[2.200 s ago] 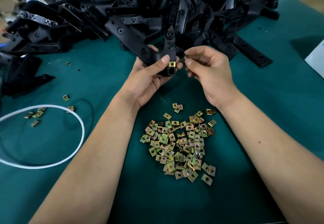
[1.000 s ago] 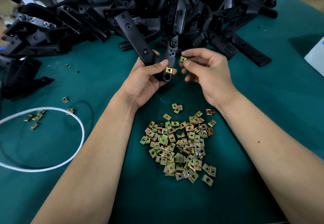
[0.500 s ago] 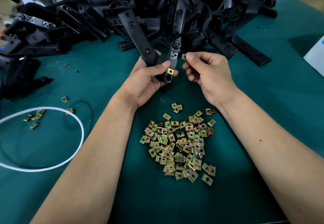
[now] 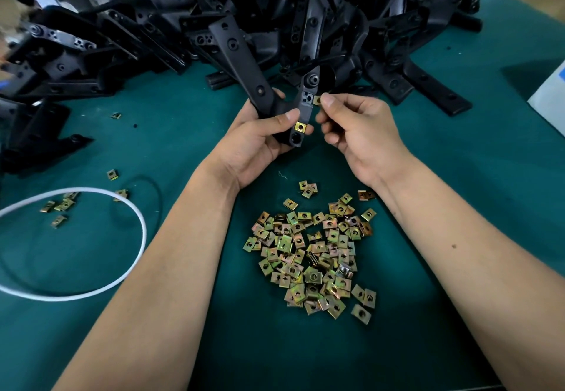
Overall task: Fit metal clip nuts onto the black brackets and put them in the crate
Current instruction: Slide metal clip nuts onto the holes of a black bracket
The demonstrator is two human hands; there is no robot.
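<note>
**Second clip nut at the bracket's edge**

Now my left hand (image 4: 260, 143) grips a black bracket (image 4: 244, 63), a matte, V-shaped piece with round holes along its long flat arm; my thumb lies across its short arm and my fingers curl behind. One brassy fitted clip nut (image 4: 300, 126) already sits on that short arm, just beside my thumb tip, square with a dark hole in its middle. My right hand (image 4: 360, 134) pinches a second clip nut (image 4: 316, 100) between thumb and forefinger, touching the right edge of the short arm at a small notched opening. Nearer to me, on the teal felt-like table (image 4: 458, 176), a loose heap of clip nuts (image 4: 315, 256) glints yellow-green. Farther off, a tangled pile of black brackets (image 4: 305, 17) spans the table. At left lies a white cord loop (image 4: 139, 222) with a few stray nuts (image 4: 61, 205) around it.
</note>
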